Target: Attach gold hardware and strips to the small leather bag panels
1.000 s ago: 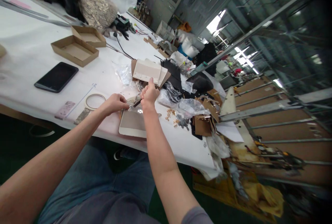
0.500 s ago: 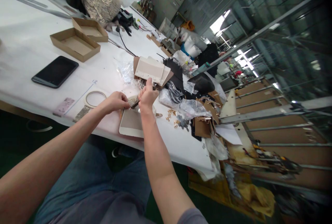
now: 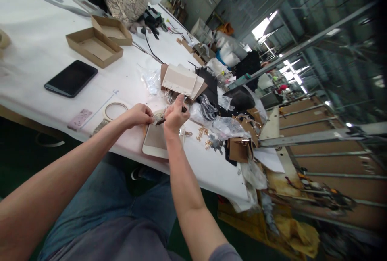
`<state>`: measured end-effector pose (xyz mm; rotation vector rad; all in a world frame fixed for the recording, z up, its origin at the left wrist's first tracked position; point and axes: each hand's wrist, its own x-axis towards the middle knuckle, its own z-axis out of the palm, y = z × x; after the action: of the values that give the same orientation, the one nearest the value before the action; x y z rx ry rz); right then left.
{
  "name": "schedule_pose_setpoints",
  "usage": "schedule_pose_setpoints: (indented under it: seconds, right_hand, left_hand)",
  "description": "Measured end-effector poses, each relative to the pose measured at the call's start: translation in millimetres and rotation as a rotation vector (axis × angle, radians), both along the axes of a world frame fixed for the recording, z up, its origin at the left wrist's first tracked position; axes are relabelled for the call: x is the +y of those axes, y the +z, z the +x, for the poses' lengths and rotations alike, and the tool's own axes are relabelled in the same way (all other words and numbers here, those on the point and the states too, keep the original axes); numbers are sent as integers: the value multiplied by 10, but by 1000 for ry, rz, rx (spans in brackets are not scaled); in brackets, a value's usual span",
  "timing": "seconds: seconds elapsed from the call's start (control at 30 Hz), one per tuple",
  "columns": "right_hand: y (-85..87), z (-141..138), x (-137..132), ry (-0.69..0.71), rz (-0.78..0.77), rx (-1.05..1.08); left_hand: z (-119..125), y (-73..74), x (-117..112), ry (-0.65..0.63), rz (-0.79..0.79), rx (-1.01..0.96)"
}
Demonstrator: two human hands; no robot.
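Working at the near edge of the counter (image 3: pixel 27 61), both hands over one beige panel (image 3: pixel 154 142). Panel lies flat, pale border toward the near edge, its right part covered by the right forearm. Left hand (image 3: pixel 140 115) at the panel's far left corner: fingertips drawn close together; cannot tell whether they pinch a small piece. Right hand (image 3: pixel 176 114) closed in a fist round a slim dark tool (image 3: pixel 161 122), thumb up, tip slanting down-left toward the left fingertips.

Progress, as judged: this panel looks mid-work, not finished. A small tab (image 3: pixel 188 133) with bright metal shows just past its right side; whether fastened to it, cannot tell. Contact point too small to read.

Right of the panel, loose gold fittings (image 3: pixel 202 134) and a clump of grey pieces (image 3: pixel 216 145) lie scattered, apparently unused stock. Left, a tape ring (image 3: pixel 116 111) lies near the left forearm.

Farther off, a stack of pale panels (image 3: pixel 179 79) sits beyond the right hand; done or waiting, cannot say. Farther left, a phone (image 3: pixel 71 78), then two cardboard trays (image 3: pixel 84 52). Beyond them, a big clear bag (image 3: pixel 125 1) full of small pale parts.
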<state>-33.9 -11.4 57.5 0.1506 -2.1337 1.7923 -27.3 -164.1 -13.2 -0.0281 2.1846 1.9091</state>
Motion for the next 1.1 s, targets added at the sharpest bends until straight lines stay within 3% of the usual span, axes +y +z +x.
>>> schedule_pose_setpoints:
  seconds: [0.1, 0.17, 0.37, 0.57, 0.7, 0.77, 0.83, 0.93, 1.0, 1.03, 1.1]
  right_hand:
    - [59, 54, 3, -99, -165, -68]
    - [53, 130, -17, -108, -185, -91]
    - [23, 210, -51, -68, -94, -151]
    - [-58, 173, -60, -76, -28, -105]
    - [25, -96, -3, 0, -240, -176]
    - [151, -231, 300, 130, -366, -364]
    - [243, -230, 833, 268, -363, -519]
    - [183, 24, 1836, 279, -112, -599]
    - [29, 239, 2432, 119, 83, -658]
    - [-59, 326, 2667, 22, 199, -673]
    - [-214, 438, 2988, -39, 438, -641]
  left_hand:
    - [5, -37, 14, 17, 36, 0]
    - [9, -52, 18, 28, 57, 2]
    - [7, -35, 24, 48, 74, -11]
    - [39, 76, 50, 44, -39, 28]
    - [58, 122, 80, 43, -71, 9]
    - [29, 119, 82, 15, -85, 11]
    - [-7, 107, 76, -12, -85, 14]
    - [-29, 91, 66, -28, -74, 23]
    - [-23, 86, 69, -33, -72, 39]
    - [-19, 83, 74, -32, -73, 43]
    - [-13, 81, 92, -25, -66, 33]
